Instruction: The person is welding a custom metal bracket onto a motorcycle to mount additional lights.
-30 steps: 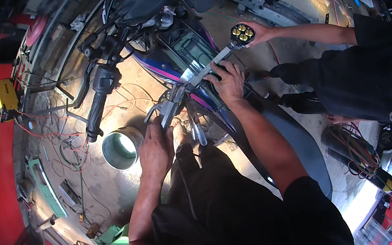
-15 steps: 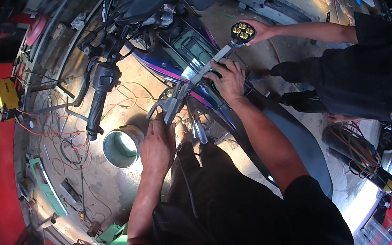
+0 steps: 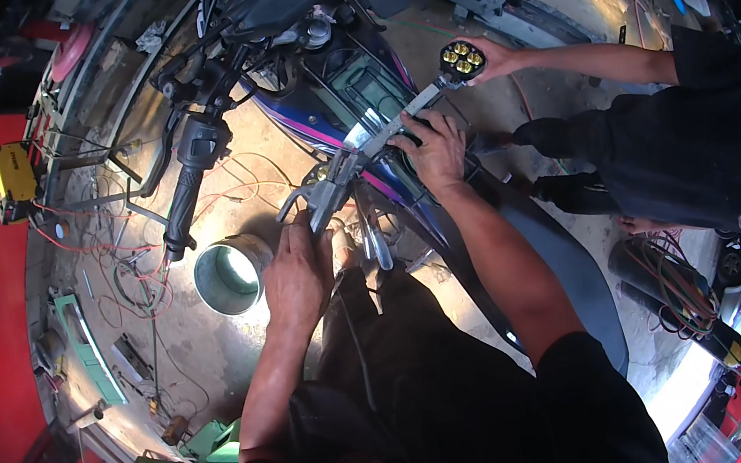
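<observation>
A long grey metal bar [image 3: 369, 153] lies slantwise above the motorcycle [image 3: 351, 92], whose body is dark with purple stripes. At the bar's lower left end, my left hand [image 3: 296, 285] is closed on a forked metal piece [image 3: 328, 198]. My right hand [image 3: 437, 154] grips the bar farther up, its fingers bent over the edge. A round lamp with several yellow lenses [image 3: 462, 60] sits at the upper right end, where a co-worker's hand [image 3: 495, 59] holds it. A second lamp, mostly hidden, shows behind the forked piece. Metal hand tools [image 3: 376, 238] hang just below the bar.
Left of my legs stands a metal bucket [image 3: 233, 275]. The handlebar grip [image 3: 183, 210] juts out above it. Orange cables run across the floor to a yellow machine [image 3: 13, 182]. A co-worker in dark clothes [image 3: 662, 148] stands at the right, beside the long black seat [image 3: 577, 288].
</observation>
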`<state>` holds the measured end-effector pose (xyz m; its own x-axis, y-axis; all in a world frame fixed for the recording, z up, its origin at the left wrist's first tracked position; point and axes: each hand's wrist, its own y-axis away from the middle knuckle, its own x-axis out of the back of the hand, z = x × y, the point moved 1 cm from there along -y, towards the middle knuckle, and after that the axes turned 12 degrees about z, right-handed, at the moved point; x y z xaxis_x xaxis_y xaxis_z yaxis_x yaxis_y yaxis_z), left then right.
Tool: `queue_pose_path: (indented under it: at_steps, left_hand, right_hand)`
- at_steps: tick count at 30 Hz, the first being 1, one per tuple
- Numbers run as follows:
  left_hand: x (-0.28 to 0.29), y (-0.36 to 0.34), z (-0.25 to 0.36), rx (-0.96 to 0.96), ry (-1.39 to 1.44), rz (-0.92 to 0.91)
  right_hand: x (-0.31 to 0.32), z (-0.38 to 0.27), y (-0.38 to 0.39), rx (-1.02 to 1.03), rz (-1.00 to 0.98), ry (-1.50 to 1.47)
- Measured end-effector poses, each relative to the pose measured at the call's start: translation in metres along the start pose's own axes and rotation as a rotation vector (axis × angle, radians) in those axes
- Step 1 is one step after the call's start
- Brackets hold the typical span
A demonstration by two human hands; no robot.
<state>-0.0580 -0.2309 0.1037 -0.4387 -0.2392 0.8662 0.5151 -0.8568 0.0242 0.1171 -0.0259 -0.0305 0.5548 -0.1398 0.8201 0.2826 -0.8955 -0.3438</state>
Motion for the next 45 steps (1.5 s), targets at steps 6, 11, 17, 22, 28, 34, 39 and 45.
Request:
queue_pose_path:
  at_steps: [6,11,17,22,28,34,39,45]
  left_hand:
    - [-0.0017,-0.0015,0.0012,-0.035,0.004,0.030]
    - [-0.0017,-0.0016,-0.0007,-0.043,0.024,0.033]
    - [-0.0022,-0.0026,-0.0020,-0.036,-0.002,0.004]
    - [-0.0017,-0.0039,-0.0004,-0.032,-0.043,-0.035]
    - [0.0010,-0.0016,0.0016,-0.020,-0.001,0.020]
    - [0.0002,-0.0032,0.0021,-0.029,-0.002,0.050]
    - [0.0017,-0.0038,0.0036,-0.021,0.004,0.032]
    - [0.0017,-0.0030,0.0034,-0.035,0.041,0.064]
  right_hand:
    - [-0.0020,0.0049,0.0011,0.014,0.011,-0.009]
    - [-0.0008,0.0010,-0.0018,-0.009,-0.006,-0.010]
    - [-0.0024,0.0025,-0.0021,0.003,0.003,0.008]
    - [-0.0018,0.0025,-0.0033,0.003,0.013,0.008]
    - [-0.0014,0.0020,-0.0025,0.015,0.012,0.007]
    - [-0.0018,0.0024,-0.0020,0.028,0.028,0.017]
    - [-0.0027,0.0037,-0.0010,0.023,0.020,0.026]
    - [-0.0018,0.0025,0.0002,0.011,-0.001,0.025]
